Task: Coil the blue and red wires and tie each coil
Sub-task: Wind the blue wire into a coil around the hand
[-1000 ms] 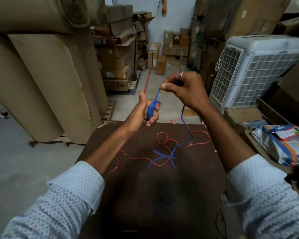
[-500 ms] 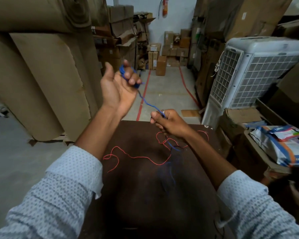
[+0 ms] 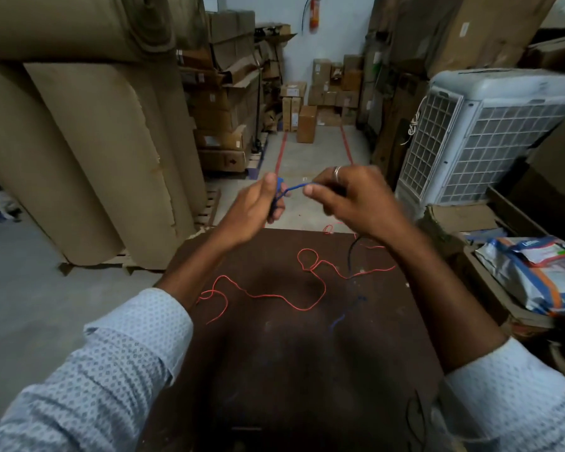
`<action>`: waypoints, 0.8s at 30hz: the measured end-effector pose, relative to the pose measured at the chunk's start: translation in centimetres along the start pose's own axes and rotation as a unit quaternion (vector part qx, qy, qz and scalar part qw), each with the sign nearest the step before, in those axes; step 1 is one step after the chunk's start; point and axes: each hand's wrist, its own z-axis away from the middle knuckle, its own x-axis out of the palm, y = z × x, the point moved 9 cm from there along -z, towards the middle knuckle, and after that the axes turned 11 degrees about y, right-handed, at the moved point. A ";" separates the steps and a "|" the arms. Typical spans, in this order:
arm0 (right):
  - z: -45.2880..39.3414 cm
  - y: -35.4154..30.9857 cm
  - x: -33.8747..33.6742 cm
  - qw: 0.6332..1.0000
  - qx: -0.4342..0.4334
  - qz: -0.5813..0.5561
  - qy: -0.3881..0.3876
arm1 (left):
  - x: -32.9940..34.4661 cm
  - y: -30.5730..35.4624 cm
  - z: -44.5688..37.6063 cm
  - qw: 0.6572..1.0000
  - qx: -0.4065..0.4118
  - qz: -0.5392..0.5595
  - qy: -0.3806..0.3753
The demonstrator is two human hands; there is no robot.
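Observation:
Above the far edge of the dark brown table, my left hand is closed around a small bundle of blue wire. A short stretch of that wire runs to my right hand, which pinches it between thumb and finger. The wire's loose tail hangs down from under my right hand onto the table and ends near the middle. A thin red wire lies uncoiled in loose curves across the table, untouched.
Tall brown paper rolls stand on a pallet to the left. A white air cooler stands to the right, with cardboard boxes and printed sacks beside the table. Stacked cartons line the aisle ahead.
My left hand dropped from its raised spot back down to the table's far edge. My right hand rose from the table to meet it. Less blue wire lies on the table.

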 end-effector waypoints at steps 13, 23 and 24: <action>-1.1 7.8 3.7 0.987 0.119 -0.096 0.054 | 4.1 3.9 0.3 0.885 -0.130 0.442 -0.065; 6.3 5.3 12.1 0.863 0.307 -0.397 -0.063 | -0.1 0.1 -3.5 0.849 -0.136 0.493 0.134; 6.5 4.9 12.2 0.854 0.308 -0.411 -0.077 | -0.1 -0.7 -3.5 0.858 -0.144 0.470 0.149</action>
